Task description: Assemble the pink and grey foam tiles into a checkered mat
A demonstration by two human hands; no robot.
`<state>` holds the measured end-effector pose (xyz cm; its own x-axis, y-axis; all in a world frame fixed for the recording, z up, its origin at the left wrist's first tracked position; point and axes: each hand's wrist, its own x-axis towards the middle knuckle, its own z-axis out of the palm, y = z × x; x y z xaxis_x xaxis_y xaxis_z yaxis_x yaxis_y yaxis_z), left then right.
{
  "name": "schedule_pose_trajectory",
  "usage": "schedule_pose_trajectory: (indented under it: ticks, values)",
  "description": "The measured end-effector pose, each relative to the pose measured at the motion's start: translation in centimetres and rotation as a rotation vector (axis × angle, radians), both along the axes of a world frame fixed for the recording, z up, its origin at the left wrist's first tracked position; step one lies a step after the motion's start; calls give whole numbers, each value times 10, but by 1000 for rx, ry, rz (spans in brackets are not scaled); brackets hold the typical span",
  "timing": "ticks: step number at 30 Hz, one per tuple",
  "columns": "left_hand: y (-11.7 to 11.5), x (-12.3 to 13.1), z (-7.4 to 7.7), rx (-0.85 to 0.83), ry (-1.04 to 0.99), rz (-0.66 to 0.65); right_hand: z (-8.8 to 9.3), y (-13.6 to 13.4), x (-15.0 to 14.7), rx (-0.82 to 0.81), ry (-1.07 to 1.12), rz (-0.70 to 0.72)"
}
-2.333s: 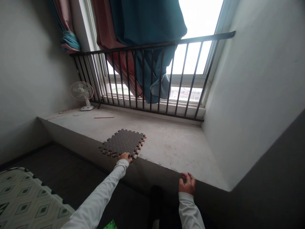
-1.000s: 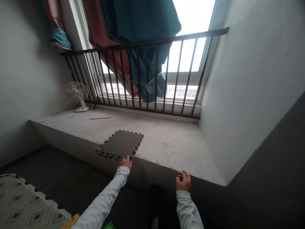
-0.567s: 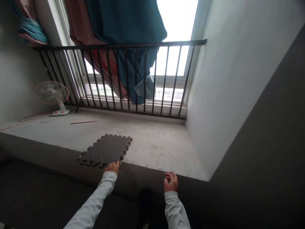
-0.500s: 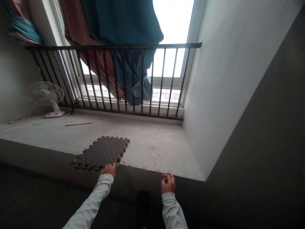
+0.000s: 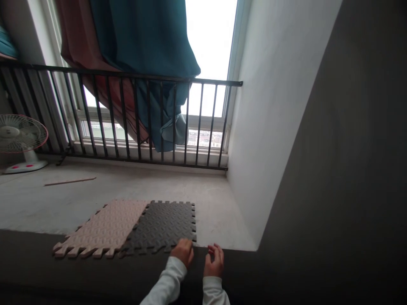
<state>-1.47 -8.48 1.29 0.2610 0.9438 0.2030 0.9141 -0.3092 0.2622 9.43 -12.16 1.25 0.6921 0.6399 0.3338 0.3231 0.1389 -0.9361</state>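
A dark grey foam puzzle mat tile (image 5: 165,224) lies on or just above the pale ledge, its front edge jutting past the lip. My left hand (image 5: 184,252) grips its front right corner, fingers closed over the edge. Left of it is a pink foam puzzle mat tile (image 5: 104,224), also overhanging the lip. The two tiles meet along a slanting border; whether their teeth interlock I cannot tell. Just right of the grey tile, my right hand (image 5: 214,260) hovers by the ledge's front edge, fingers loosely curved and apart, holding nothing.
The ledge (image 5: 213,195) runs beneath a window with a black metal railing (image 5: 152,161). A pink and teal curtain (image 5: 143,38) hangs through the bars. A white fan (image 5: 23,140) and a thin reddish stick (image 5: 70,181) are on the left. A wall (image 5: 260,127) closes the right end.
My left hand has carried the grey tile rightward along the ledge, uncovering the pink tile. My right hand stays near the lip. The view has turned right.
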Motion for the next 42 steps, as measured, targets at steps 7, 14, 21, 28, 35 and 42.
schedule_pose_trajectory:
  ticks: [7,14,21,28,35,42]
  values:
    - [-25,30,-25,-132,113,-210,-9,0,22,-6,-86,-66]
    - [-15,-52,-38,-345,282,131,-9,3,7,-58,-76,-10]
    - [7,-54,-42,-330,305,78,-11,5,-10,1,-34,-7]
    - [26,-37,-38,-291,308,8,-7,2,-4,16,14,-30]
    - [53,-12,-36,-143,404,-75,-10,1,-5,25,35,-26]
    - [77,7,-30,-2,327,-190,-10,4,-8,53,62,-37]
